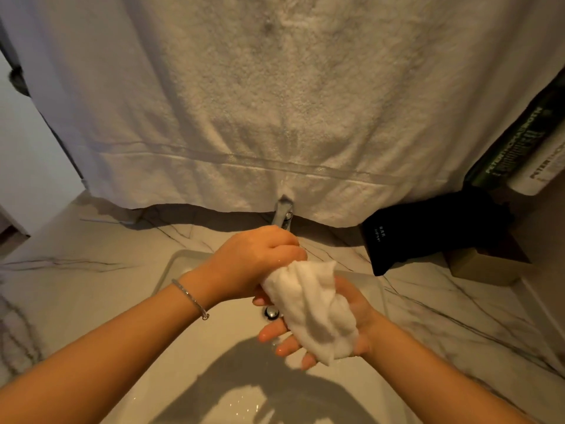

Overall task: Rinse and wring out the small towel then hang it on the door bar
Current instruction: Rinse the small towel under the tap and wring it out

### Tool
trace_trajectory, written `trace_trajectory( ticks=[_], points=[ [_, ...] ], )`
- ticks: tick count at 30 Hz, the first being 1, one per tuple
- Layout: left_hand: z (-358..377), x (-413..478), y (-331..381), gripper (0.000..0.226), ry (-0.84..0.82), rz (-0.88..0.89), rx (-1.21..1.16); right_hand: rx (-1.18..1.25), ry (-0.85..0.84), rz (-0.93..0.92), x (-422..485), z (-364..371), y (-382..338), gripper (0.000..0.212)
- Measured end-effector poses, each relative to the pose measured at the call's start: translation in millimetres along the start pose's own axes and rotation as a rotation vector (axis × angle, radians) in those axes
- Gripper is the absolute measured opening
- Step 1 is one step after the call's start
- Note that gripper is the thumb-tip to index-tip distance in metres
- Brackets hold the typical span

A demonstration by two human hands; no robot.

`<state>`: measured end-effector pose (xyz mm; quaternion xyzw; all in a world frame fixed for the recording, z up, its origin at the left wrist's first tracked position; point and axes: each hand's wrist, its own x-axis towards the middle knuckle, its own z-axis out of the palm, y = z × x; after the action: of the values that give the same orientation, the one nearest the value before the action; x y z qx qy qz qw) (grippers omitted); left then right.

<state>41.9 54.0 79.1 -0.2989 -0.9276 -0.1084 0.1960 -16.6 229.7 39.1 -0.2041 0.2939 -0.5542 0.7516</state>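
A small white towel (312, 307) is bunched into a thick roll over the white sink basin (189, 341). My left hand (256, 258) is fisted around its upper end, just below the metal faucet (284, 214). My right hand (351, 319) cups the lower end from underneath, with the fingertips showing on the left side of the roll. The drain (271, 312) lies right beneath the towel. No door bar is in view.
A large white towel (275, 102) hangs across the back and covers most of the faucet. A black pouch (428, 234) and a tan box (483, 264) sit on the marble counter (91, 255) at right. Tubes (526, 154) stand at far right.
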Motion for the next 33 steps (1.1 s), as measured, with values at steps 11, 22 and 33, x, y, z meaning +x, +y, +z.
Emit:
trace_trajectory(
  ticks=[11,22,33],
  points=[
    [36,-21,-20,0.017,-0.473,-0.325,-0.149,-1.012,0.865,0.112,17,2,9,0.009],
    [63,-20,-11,0.025,-0.862,-0.638,-0.42,-1.704,0.805,0.154,15,-14,19,0.049],
    [56,-22,-7,0.026,-0.006,-0.136,-0.004,0.216,0.425,0.082,3,-21,12,0.067]
  ],
)
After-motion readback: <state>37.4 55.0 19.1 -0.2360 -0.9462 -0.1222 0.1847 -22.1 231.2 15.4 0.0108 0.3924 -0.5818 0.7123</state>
